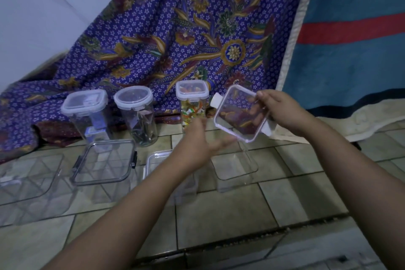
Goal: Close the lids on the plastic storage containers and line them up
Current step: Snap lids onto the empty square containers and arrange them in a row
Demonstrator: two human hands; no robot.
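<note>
The lid is clear, glossy plastic with white matt plastic clasps. Below it, the open container is smooth transparent plastic, as are the closed jars left of the lid. Behind the lid hangs patterned woven cloth, matt and creased. Below the lid, the floor is pale ceramic tile, slightly glossy with dark rough grout.

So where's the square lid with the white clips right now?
The square lid is in the air, tilted, held in the right hand at centre-right of the head view, above an open clear container and just right of the tall jar of colourful contents.
</note>
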